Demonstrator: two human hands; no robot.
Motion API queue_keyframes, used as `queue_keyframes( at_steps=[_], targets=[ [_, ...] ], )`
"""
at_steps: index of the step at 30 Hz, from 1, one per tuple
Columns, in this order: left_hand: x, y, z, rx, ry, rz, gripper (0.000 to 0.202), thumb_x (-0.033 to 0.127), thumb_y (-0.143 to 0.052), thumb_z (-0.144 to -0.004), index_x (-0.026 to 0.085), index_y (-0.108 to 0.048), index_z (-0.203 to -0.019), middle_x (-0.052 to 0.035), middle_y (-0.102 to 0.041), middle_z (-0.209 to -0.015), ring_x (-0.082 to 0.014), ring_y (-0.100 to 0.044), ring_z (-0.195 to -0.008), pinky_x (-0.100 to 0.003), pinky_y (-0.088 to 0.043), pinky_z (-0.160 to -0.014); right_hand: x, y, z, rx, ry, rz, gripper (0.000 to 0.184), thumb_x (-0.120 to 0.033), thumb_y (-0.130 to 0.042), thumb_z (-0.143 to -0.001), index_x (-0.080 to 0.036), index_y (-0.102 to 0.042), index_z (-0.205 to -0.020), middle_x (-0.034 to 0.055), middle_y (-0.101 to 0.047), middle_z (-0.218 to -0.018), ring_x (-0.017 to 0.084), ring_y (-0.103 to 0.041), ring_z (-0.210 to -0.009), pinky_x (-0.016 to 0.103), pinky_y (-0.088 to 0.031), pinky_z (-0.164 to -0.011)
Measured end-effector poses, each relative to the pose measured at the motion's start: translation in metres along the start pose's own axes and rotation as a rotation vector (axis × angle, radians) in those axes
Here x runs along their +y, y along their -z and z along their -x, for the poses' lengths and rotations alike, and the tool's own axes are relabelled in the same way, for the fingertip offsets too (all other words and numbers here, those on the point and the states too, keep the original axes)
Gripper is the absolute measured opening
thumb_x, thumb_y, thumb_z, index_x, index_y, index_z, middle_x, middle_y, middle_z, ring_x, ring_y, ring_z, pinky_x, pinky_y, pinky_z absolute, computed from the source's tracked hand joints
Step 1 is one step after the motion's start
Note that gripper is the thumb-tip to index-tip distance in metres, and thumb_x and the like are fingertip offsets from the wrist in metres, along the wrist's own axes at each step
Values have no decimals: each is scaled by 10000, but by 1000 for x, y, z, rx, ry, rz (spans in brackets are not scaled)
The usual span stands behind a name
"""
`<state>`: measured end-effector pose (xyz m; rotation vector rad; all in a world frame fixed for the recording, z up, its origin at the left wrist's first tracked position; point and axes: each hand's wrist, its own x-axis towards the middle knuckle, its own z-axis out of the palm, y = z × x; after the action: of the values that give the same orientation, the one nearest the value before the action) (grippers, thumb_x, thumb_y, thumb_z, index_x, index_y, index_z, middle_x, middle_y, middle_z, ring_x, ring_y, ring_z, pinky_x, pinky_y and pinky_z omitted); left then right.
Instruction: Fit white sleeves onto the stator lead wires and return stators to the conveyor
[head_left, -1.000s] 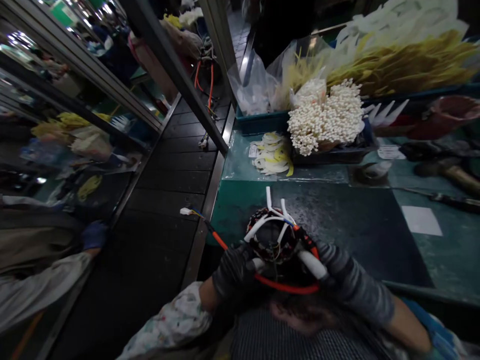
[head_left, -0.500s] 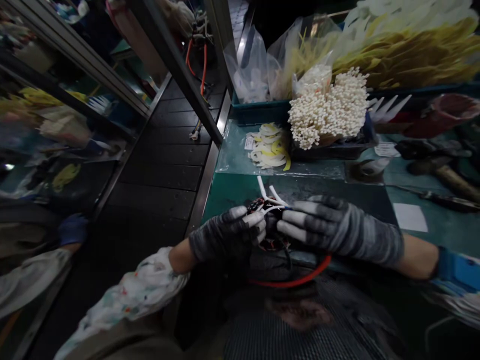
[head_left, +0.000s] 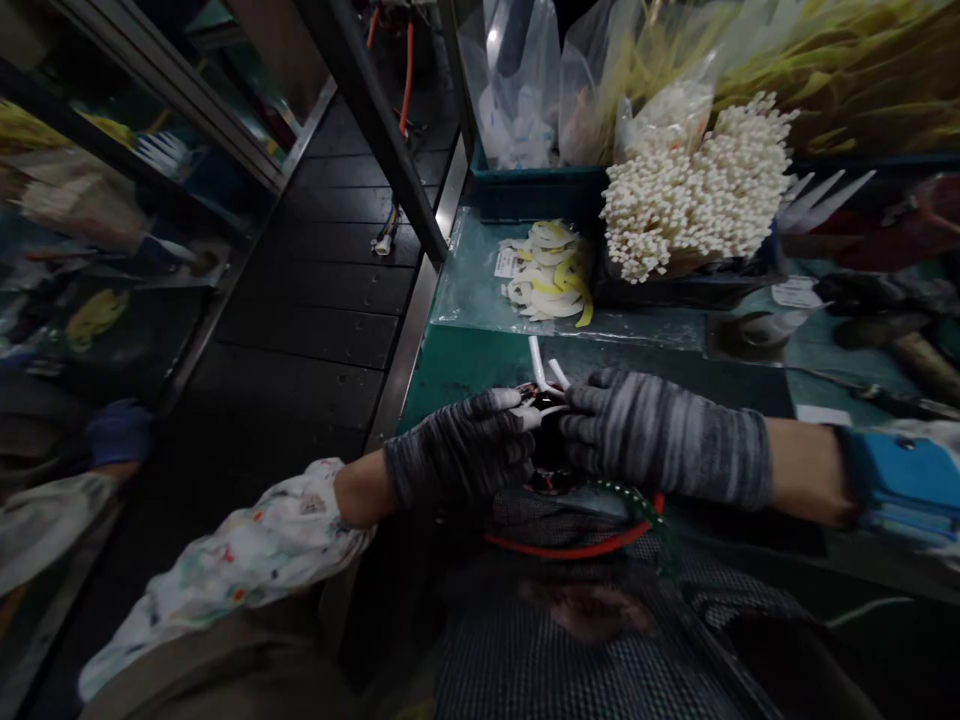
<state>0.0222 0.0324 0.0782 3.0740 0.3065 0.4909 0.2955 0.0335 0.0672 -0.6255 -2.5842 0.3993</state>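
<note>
A dark, ring-shaped motor stator (head_left: pixel 551 482) with reddish windings lies at the bench's near edge, between my hands and partly hidden by them. White insulating sleeves (head_left: pixel 535 360) stick up from its wires. My left hand (head_left: pixel 463 448), in a grey-striped glove, is closed at the stator's left side, its thumb and forefinger at a white sleeve. From the other side my right hand (head_left: pixel 667 435), gloved alike, pinches the end of a white-sleeved wire, and its fingertips are partly hidden. A red tube (head_left: pixel 577 549) and a green dotted cord (head_left: pixel 634 497) hang below, towards my body.
White and yellow strips (head_left: pixel 551 270) lie on a plastic sheet beyond my hands. Behind are a bundle of thin white tubes (head_left: pixel 690 195) and a blue bin (head_left: pixel 536 185) with bags. Tools (head_left: pixel 900 340) sit at right. A metal post (head_left: pixel 382 130) and dark slatted conveyor (head_left: pixel 300 375) run left, where a co-worker's gloved hand (head_left: pixel 120 432) shows.
My right hand has turned so its back faces up more, and its fingers have curled in closer to the stator. The green dotted cord now shows. The whole view has shifted slightly.
</note>
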Motion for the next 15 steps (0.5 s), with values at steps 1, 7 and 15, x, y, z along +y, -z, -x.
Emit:
queue_keyframes(
  at_steps=[1,7,15],
  targets=[
    [-1,-2,0,69,-57,-21,190,182,-612,-1066,277,-776,-1071,8,-804,-1240,-167,-703,-1251,-417,-533,-1252,-2,6,6,10,59,38,269,-187,-585,-1065,-285,-732,-862,-16,-816,-975,191,-713,-835,381,-623,-810],
    [-7,-7,-10,156,46,138,203,210,-594,-1077,231,-770,-1176,-35,-807,-1217,-187,-732,-1138,-358,-591,-1112,9,19,36,157,232,215,296,-270,-478,-1150,-240,-728,-993,9,-827,-965,175,-747,-866,367,-611,-799],
    [44,-11,-63,368,251,-39,399,564,-664,-1038,246,-727,-1269,-39,-802,-1239,-250,-704,-1193,-426,-530,-1041,12,-7,51,340,11,-194,296,-398,-511,-1135,-348,-668,-1381,32,-803,-1215,214,-758,-1108,425,-615,-1032]
  ],
)
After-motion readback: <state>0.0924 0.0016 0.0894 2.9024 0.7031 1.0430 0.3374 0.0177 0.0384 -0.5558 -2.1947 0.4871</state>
